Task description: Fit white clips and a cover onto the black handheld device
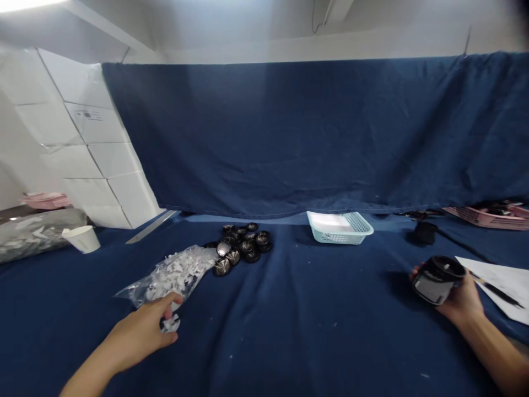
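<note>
nearest us, our left hand rests on the blue cloth, fingers curled loosely over a few white bits at the mouth of the bag. we cannot tell whether it pinches any. our right hand grips a tilted black cylinder. beyond the bag lie dark discs, then a basket.

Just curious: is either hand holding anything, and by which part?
Right hand grips a black cylinder by its side. Left hand rests on loose white pieces; a hold cannot be told.
</note>
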{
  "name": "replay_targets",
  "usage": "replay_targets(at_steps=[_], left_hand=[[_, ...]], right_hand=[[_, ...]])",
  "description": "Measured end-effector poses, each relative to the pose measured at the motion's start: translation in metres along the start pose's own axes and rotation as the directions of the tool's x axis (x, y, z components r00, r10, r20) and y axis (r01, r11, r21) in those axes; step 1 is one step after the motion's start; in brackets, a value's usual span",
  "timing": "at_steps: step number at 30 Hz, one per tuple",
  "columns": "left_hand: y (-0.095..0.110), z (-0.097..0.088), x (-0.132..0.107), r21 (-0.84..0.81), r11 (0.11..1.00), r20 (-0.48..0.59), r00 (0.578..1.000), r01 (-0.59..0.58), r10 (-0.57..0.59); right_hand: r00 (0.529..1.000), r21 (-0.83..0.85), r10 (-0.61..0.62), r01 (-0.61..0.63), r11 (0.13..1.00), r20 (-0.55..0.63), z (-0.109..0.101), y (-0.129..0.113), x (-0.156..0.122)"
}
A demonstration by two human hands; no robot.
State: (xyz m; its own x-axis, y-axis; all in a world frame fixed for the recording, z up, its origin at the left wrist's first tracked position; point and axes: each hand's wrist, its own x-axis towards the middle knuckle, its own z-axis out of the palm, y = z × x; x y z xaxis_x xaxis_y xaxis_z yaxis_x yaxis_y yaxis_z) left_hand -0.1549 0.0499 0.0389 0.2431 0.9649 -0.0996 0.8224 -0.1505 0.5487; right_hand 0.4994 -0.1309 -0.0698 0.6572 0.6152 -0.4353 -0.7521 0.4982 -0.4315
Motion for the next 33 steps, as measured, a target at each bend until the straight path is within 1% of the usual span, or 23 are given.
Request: replay_targets(at_steps=[2,3,4,5,6,7,8,9,10,11,12,13,14,15,17,18,19,23,24,26,29,31,33], left_hand=[[0.018,-0.001,-0.013,-0.24,0.969,0.045,0.997,-0.049,0.062],[0.029,-0.001,-0.019,-0.388,0.919,0.063,0.992,-0.077,0.109],[0.042,0.0,-0.024,-0.531,0.841,0.078,0.982,-0.107,0.173],[0.056,0.003,-0.028,-0.659,0.74,0.057,0.972,-0.134,0.227],[0.071,0.006,-0.03,-0.754,0.63,-0.03,0.968,-0.185,0.248],[0.086,0.011,-0.029,-0.799,0.555,-0.1,0.962,-0.231,0.256],[0.101,0.016,-0.026,-0.822,0.503,-0.139,0.95,-0.269,0.28],[0.116,0.022,-0.021,-0.821,0.476,-0.16,0.928,-0.314,0.336],[0.13,0.029,-0.015,-0.807,0.474,-0.158,0.902,-0.352,0.401],[0.143,0.038,-0.007,-0.79,0.477,-0.144,0.873,-0.385,0.466],[0.155,0.047,0.001,-0.772,0.478,-0.135,0.843,-0.418,0.52],[0.165,0.056,0.009,-0.755,0.476,-0.144,0.822,-0.452,0.551],[0.173,0.066,0.016,-0.737,0.474,-0.16,0.806,-0.482,0.57],[0.179,0.076,0.022,-0.721,0.472,-0.184,0.797,-0.507,0.575],[0.185,0.093,0.03,-0.695,0.476,-0.226,0.793,-0.538,0.566],[0.186,0.101,0.032,-0.69,0.48,-0.236,0.795,-0.542,0.558],[0.186,0.106,0.033,-0.693,0.482,-0.238,0.801,-0.536,0.55],[0.177,0.12,0.034,-0.746,0.461,-0.234,0.838,-0.48,0.493],[0.174,0.123,0.034,-0.749,0.46,-0.236,0.84,-0.477,0.488],[0.169,0.128,0.034,-0.715,0.471,-0.254,0.82,-0.516,0.513],[0.164,0.136,0.035,-0.626,0.482,-0.294,0.759,-0.613,0.581],[0.162,0.14,0.036,-0.585,0.487,-0.308,0.733,-0.648,0.606],[0.162,0.141,0.037,-0.55,0.498,-0.296,0.714,-0.671,0.635]], right_hand=[[0.994,-0.195,0.002,0.02,0.981,0.108,0.009,0.011,-0.011],[0.989,-0.255,0.036,0.002,0.967,0.145,0.015,0.02,-0.018],[0.983,-0.292,0.104,-0.055,0.955,0.153,0.023,0.032,-0.029],[0.973,-0.321,0.154,-0.092,0.942,0.174,0.032,0.047,-0.041],[0.956,-0.357,0.217,-0.135,0.924,0.199,0.043,0.065,-0.056],[0.907,-0.415,0.332,-0.207,0.886,0.258,0.056,0.085,-0.073],[0.85,-0.458,0.431,-0.266,0.848,0.304,0.07,0.107,-0.091],[0.784,-0.489,0.514,-0.317,0.813,0.347,0.084,0.129,-0.108],[0.721,-0.507,0.582,-0.366,0.78,0.376,0.098,0.151,-0.124],[0.661,-0.509,0.623,-0.398,0.763,0.419,0.111,0.173,-0.137],[0.616,-0.506,0.647,-0.421,0.753,0.45,0.123,0.192,-0.146],[0.587,-0.504,0.662,-0.439,0.744,0.465,0.131,0.21,-0.152],[0.569,-0.502,0.673,-0.454,0.736,0.473,0.137,0.224,-0.154],[0.556,-0.498,0.678,-0.463,0.733,0.481,0.139,0.236,-0.154],[0.52,-0.518,0.709,-0.486,0.704,0.477,0.136,0.25,-0.149],[0.512,-0.528,0.723,-0.496,0.69,0.463,0.132,0.253,-0.146],[0.517,-0.543,0.738,-0.504,0.672,0.433,0.127,0.255,-0.144],[0.592,-0.598,0.766,-0.528,0.603,0.25,0.115,0.253,-0.143],[0.603,-0.6,0.765,-0.532,0.597,0.227,0.115,0.251,-0.144],[0.595,-0.586,0.769,-0.544,0.6,0.234,0.116,0.249,-0.147],[0.559,-0.584,0.792,-0.566,0.581,0.247,0.116,0.247,-0.151],[0.544,-0.607,0.811,-0.575,0.548,0.217,0.115,0.246,-0.154],[0.545,-0.622,0.819,-0.583,0.523,0.179,0.114,0.245,-0.158]])
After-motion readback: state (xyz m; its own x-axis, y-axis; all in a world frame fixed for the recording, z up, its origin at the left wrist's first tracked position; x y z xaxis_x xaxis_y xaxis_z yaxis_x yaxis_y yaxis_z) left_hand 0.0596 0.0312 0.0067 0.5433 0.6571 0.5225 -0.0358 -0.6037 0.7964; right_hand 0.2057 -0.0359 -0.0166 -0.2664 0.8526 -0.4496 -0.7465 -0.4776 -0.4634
